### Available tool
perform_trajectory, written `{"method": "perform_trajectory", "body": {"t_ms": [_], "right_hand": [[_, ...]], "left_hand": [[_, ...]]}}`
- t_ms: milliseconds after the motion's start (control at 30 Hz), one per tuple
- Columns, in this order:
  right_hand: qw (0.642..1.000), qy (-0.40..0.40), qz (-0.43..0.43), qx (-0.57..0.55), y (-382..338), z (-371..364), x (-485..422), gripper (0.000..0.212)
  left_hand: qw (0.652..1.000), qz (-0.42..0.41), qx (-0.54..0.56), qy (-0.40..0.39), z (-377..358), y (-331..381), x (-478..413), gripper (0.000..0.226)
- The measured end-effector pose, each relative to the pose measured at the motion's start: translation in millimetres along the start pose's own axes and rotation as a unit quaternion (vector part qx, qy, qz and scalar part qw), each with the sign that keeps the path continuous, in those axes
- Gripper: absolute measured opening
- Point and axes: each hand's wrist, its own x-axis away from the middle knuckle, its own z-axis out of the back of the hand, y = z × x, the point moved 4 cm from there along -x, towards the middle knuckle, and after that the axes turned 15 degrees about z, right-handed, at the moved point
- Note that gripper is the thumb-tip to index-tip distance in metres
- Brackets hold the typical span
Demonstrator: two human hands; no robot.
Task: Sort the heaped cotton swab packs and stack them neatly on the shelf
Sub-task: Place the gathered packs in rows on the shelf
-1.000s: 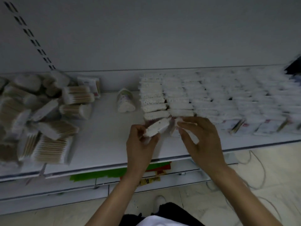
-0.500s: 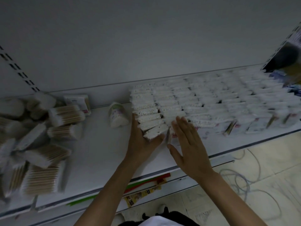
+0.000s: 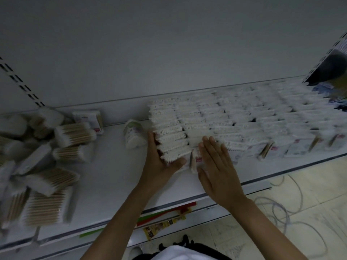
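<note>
A white shelf (image 3: 112, 175) runs across the view from nine o'clock to three o'clock. On its left end, around eight to nine o'clock, lies a loose heap of swab packs (image 3: 47, 177), their wooden sticks pointing every way. From the middle out toward two o'clock, neat rows of packs (image 3: 234, 119) stand tightly side by side, blurred at the far end.

Both hands work at the near left corner of these rows. The left hand (image 3: 159, 166) lies with straight fingers against the left side of the outermost row, its thumb across the face of the front pack (image 3: 172, 156); it presses and grips nothing. The right hand (image 3: 219, 169), at three o'clock of the left, is spread flat with straight fingers on top of the next row. Between the two hands a pack with a red label (image 3: 195, 160) stands on edge.

A round tub (image 3: 134, 136) lies on its side at ten o'clock of the left hand, apart from the heap. Cables (image 3: 281, 209) curl on the floor (image 3: 319, 175) at four o'clock.
</note>
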Motion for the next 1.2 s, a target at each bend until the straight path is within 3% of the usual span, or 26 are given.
{"method": "perform_trajectory", "body": {"t_ms": [67,200,333,433,667,833,933,1033,1200], "right_hand": [[1.000,0.000,-0.005,0.016,4,4,5,0.049],[0.999,-0.008,0.008,0.034,10,0,5,0.046],[0.999,-0.003,0.016,0.044,11,-2,7,0.053],[0.999,0.008,0.015,0.037,8,3,8,0.052],[0.998,0.028,0.043,-0.031,0,16,-4,0.051],[0.995,0.028,0.063,-0.077,-8,23,-24,0.046],[0.993,-0.004,0.066,-0.093,-13,24,-33,0.051],[0.992,-0.040,0.048,-0.113,-23,27,-42,0.058],[0.980,-0.062,0.103,-0.156,-47,27,-80,0.057]], "left_hand": [[1.000,0.013,0.008,-0.002,-1,-2,1,0.111],[0.998,0.043,0.013,-0.034,-8,-8,1,0.093],[0.997,0.070,0.021,-0.038,-3,-7,2,0.096],[0.996,0.082,0.037,-0.003,5,-6,6,0.104],[0.993,0.060,0.042,0.096,-3,0,14,0.088],[0.986,0.084,0.029,0.137,-2,3,30,0.118],[0.979,0.080,-0.001,0.189,0,13,45,0.103],[0.964,0.023,-0.087,0.249,9,26,65,0.087],[0.887,-0.054,-0.302,0.345,30,33,108,0.073]]}}
